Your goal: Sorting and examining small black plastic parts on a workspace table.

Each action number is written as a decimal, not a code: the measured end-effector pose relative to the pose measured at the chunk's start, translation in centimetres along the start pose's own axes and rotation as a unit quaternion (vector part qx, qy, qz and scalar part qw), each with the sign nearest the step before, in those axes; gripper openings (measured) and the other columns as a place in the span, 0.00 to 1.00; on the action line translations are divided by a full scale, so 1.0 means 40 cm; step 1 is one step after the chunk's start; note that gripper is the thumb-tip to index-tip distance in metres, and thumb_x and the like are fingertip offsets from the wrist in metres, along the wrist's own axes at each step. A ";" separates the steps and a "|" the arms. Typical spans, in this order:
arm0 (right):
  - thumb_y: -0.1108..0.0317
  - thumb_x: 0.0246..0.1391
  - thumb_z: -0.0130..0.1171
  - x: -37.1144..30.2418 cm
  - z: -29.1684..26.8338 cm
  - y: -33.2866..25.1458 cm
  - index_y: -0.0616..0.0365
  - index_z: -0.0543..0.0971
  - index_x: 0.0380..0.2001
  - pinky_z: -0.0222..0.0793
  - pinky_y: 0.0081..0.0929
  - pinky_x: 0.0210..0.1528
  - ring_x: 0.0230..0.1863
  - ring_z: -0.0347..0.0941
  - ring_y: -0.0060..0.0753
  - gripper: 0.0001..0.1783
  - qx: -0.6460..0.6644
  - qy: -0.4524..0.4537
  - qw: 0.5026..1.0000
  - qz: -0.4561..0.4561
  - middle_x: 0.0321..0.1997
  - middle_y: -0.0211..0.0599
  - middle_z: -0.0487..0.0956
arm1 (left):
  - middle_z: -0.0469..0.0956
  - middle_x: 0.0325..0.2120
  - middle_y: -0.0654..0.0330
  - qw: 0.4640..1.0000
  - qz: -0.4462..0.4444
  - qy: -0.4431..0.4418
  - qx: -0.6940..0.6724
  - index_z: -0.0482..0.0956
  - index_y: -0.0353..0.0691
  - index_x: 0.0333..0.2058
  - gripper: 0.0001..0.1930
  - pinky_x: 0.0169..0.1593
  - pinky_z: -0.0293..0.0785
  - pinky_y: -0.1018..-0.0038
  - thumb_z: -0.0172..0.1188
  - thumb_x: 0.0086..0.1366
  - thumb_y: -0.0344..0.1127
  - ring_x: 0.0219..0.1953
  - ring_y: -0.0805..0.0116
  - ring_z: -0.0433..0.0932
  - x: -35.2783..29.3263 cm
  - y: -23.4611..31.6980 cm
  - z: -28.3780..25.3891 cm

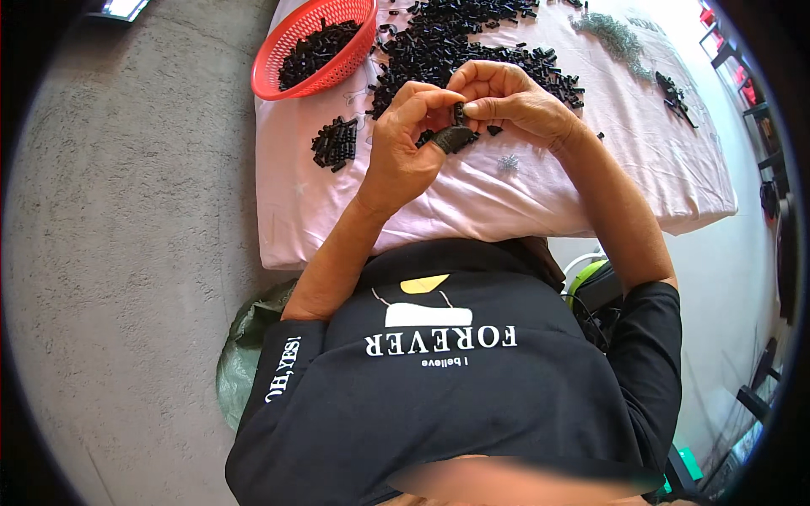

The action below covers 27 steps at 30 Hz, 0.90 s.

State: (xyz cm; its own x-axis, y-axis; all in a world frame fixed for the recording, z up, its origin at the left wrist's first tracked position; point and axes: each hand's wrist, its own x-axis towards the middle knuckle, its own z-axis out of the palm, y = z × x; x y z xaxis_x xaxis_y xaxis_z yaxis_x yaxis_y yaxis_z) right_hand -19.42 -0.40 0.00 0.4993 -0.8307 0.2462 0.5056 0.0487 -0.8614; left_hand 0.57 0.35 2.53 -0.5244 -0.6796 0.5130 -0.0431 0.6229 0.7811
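Near black heap (pixel 456 42) and red basket (pixel 342 69), both hands (pixel 402 153) (pixel 521 103) tight on black piece (pixel 459 113).

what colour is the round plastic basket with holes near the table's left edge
The round, perforated plastic basket is coral red, seen best in the head view.

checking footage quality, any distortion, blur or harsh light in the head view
Head view: black fisheye rim, pale pink fabric cloth bowed at its right edge; head view: left hand and right hand fairly sharp, bottom patch heavily blurred; head view: bright, without harsh shadows.
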 end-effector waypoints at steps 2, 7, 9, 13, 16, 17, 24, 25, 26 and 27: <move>0.74 0.54 0.63 -0.002 0.001 -0.002 0.62 0.76 0.42 0.75 0.15 0.38 0.32 0.77 0.18 0.13 -0.026 0.003 1.000 -0.001 0.32 0.32 0.80 | 0.72 0.37 0.61 1.000 -0.010 0.009 -0.021 0.78 0.34 0.42 0.21 0.42 0.75 0.80 0.55 0.48 0.12 0.36 0.75 0.76 -0.004 0.004 0.005; 0.73 0.53 0.64 0.000 -0.002 0.007 0.62 0.78 0.39 0.75 0.16 0.38 0.31 0.77 0.18 0.10 -0.049 0.002 0.999 -0.003 0.32 0.32 0.80 | 0.75 0.37 0.60 1.000 -0.002 0.004 0.013 0.79 0.33 0.40 0.20 0.40 0.75 0.79 0.55 0.47 0.12 0.34 0.74 0.77 -0.004 0.011 -0.007; 0.72 0.53 0.64 0.001 -0.002 0.008 0.61 0.78 0.38 0.75 0.16 0.38 0.31 0.77 0.18 0.09 -0.053 -0.001 0.999 -0.010 0.32 0.32 0.80 | 0.76 0.36 0.60 0.999 0.001 0.003 0.034 0.80 0.32 0.39 0.19 0.39 0.76 0.79 0.55 0.47 0.12 0.33 0.74 0.77 -0.004 0.017 -0.008; 0.73 0.53 0.64 0.003 0.004 0.011 0.61 0.78 0.37 0.76 0.16 0.38 0.32 0.77 0.17 0.08 -0.065 -0.009 0.998 -0.024 0.33 0.32 0.81 | 0.77 0.34 0.59 0.999 0.002 0.031 0.041 0.80 0.33 0.38 0.18 0.37 0.75 0.78 0.56 0.45 0.13 0.31 0.73 0.77 -0.012 0.006 -0.005; 0.74 0.53 0.65 0.004 0.001 0.014 0.61 0.79 0.36 0.76 0.15 0.39 0.33 0.78 0.17 0.08 -0.072 -0.010 0.997 -0.035 0.35 0.32 0.81 | 0.77 0.33 0.59 0.998 0.015 0.039 0.050 0.80 0.33 0.37 0.18 0.36 0.75 0.78 0.56 0.45 0.14 0.30 0.73 0.76 -0.010 0.010 -0.006; 0.74 0.53 0.65 0.003 0.004 0.012 0.60 0.79 0.36 0.76 0.15 0.39 0.33 0.78 0.17 0.08 -0.069 -0.005 0.997 -0.036 0.35 0.32 0.81 | 0.76 0.33 0.59 0.997 0.023 0.036 0.066 0.80 0.33 0.37 0.18 0.36 0.74 0.78 0.56 0.45 0.14 0.30 0.73 0.76 -0.010 0.015 -0.009; 0.72 0.55 0.62 -0.002 0.000 0.004 0.61 0.79 0.39 0.75 0.15 0.39 0.33 0.77 0.16 0.08 -0.097 -0.002 0.995 -0.002 0.35 0.31 0.81 | 0.75 0.31 0.59 0.996 0.018 0.036 0.074 0.80 0.34 0.36 0.17 0.35 0.73 0.77 0.56 0.45 0.16 0.29 0.72 0.74 -0.016 0.012 -0.003; 0.72 0.56 0.62 -0.001 0.004 0.000 0.62 0.79 0.40 0.75 0.15 0.40 0.33 0.77 0.16 0.09 -0.108 0.004 0.994 0.011 0.35 0.31 0.81 | 0.75 0.31 0.59 0.996 0.017 0.035 0.077 0.80 0.34 0.36 0.17 0.35 0.73 0.77 0.56 0.45 0.16 0.29 0.72 0.74 -0.019 0.007 -0.010; 0.70 0.57 0.60 0.001 0.009 -0.007 0.62 0.78 0.43 0.75 0.16 0.41 0.35 0.77 0.17 0.11 -0.124 -0.004 0.992 0.021 0.36 0.33 0.82 | 0.75 0.31 0.60 0.996 0.016 0.047 0.074 0.80 0.34 0.36 0.17 0.35 0.73 0.78 0.56 0.46 0.16 0.29 0.72 0.74 -0.022 -0.008 -0.024; 0.70 0.58 0.60 0.002 0.008 -0.008 0.62 0.78 0.45 0.74 0.17 0.41 0.35 0.76 0.17 0.13 -0.137 0.018 0.990 0.012 0.36 0.33 0.81 | 0.75 0.30 0.60 0.996 0.017 0.056 0.069 0.80 0.35 0.37 0.16 0.35 0.72 0.78 0.55 0.46 0.16 0.29 0.72 0.73 -0.020 -0.021 -0.038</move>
State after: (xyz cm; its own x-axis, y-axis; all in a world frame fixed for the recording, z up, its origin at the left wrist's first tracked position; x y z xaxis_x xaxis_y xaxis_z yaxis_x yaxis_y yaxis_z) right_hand -19.33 -0.29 0.43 0.4803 -0.8510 0.2123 0.2819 -0.0794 -0.9561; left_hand 2.34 -0.22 2.00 -0.4296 -0.6917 0.5804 -0.1483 0.6881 0.7103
